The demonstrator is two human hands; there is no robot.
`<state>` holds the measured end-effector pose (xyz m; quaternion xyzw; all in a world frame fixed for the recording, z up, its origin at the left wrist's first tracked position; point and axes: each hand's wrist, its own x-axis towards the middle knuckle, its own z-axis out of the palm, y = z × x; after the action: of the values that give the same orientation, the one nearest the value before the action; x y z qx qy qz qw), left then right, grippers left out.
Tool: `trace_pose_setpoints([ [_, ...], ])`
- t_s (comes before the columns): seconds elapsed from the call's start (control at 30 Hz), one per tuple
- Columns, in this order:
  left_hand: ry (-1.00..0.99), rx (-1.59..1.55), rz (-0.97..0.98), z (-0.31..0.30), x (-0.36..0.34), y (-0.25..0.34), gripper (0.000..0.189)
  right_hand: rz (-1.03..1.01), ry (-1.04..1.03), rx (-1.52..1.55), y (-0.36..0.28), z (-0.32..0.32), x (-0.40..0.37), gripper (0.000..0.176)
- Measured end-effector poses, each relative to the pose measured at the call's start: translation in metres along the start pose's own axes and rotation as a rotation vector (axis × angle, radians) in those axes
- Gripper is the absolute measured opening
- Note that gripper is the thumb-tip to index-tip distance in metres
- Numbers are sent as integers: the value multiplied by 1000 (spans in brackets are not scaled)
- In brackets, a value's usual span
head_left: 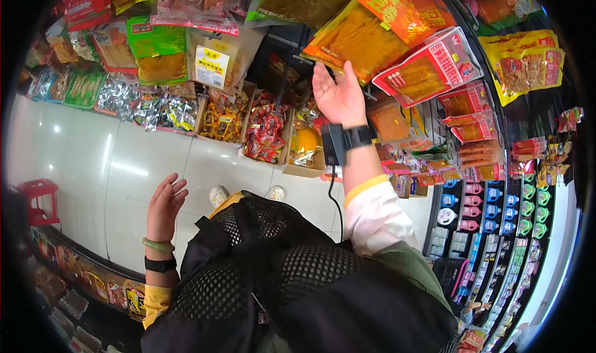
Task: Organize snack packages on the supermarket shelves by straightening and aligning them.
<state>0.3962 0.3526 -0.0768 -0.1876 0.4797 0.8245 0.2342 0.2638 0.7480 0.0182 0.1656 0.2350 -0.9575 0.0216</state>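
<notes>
Raised in front of me, my right hand [340,96] is open with its palm showing and a black device strapped at the wrist. Its fingertips and thumb are right at the lower edge of an orange-and-yellow snack packet [382,27], tilted on the hanging display. A red-and-white snack packet [428,67] hangs just to the right of that hand. On the left, over the tiled floor, my left hand [166,207] holds nothing, its fingers apart and slightly bent. It wears a green bangle and a black wristband.
Hanging snack bags, including a green packet [158,52], line the front. Below them stand cardboard boxes of small wrapped snacks [267,129]. A red stool [40,201] is at left. Shelves of bottles [493,194] rise on the right, and a low snack shelf [93,275] runs behind left.
</notes>
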Motion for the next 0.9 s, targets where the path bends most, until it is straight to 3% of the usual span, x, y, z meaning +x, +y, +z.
trace_pose_setpoints([
  [0.2, 10, 7, -19, -12, -3, -4, 42, -125, 98, -127, -4, -4, 42, 48],
  [0.5, -31, 39, -37, -10, 7, 3, 43, -12, 59, -70, 22, -44, 24, 28],
  [0.73, -104, 90, -90, 1, 33, 6, 43, -37, 403, -58, 21, -141, -28, 23],
  [0.9, -174, 130, -125, 17, 55, 5, 42, -224, 677, -17, -19, -221, -93, 25],
])
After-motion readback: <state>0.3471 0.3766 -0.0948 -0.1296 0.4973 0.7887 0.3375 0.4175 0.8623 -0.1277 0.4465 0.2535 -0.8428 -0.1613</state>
